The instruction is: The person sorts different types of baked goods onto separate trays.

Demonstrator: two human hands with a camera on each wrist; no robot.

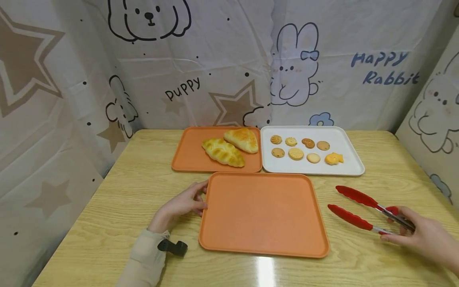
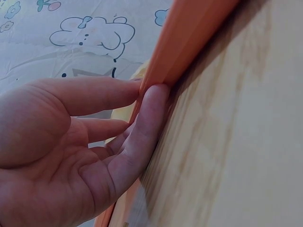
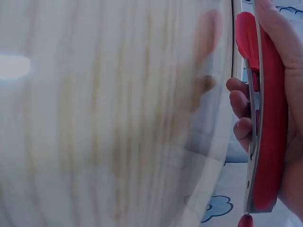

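Observation:
My left hand is at the left edge of a bare orange tray, pinching its rim. In the left wrist view the fingertips meet on both sides of that rim. Out to the right, my right hand grips a pair of tongs with red tips and metal arms. Their tips point left toward the tray and stand spread apart, with nothing between them. The right wrist view shows the tongs' red handle lying in the palm, fingers wrapped round it.
Behind the bare tray, a second orange tray bears a braided bread and a triangular bread. Beside it a white tray holds several cookies, including a fish-shaped one. A printed curtain surrounds the wooden table.

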